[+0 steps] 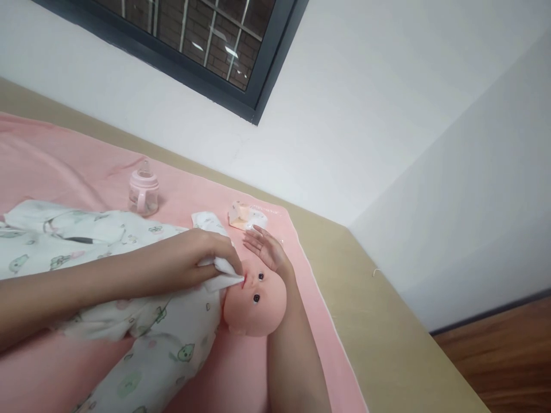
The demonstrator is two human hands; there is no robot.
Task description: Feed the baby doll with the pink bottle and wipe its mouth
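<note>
A doll (253,307) in a white printed outfit (172,344) lies on its back on a pink blanket (55,166). Reaching in from the left, my left hand (210,255) pinches a white tissue (226,275) against the doll's mouth. My right arm comes up along the crown of the doll's head, touching it and partly hidden behind it. Just past the head, my right hand (267,248) lies palm up with its fingers stretched out, holding nothing. A small open tissue pack (247,216) is beside those fingertips.
A pink-lidded baby bottle (143,190) with a handle stands upright on the blanket at the back. Behind the tan tabletop (357,287) rise white walls (387,103) and a dark-framed window (258,86). The table's edge runs down the right side, above a brown wood surface (499,355).
</note>
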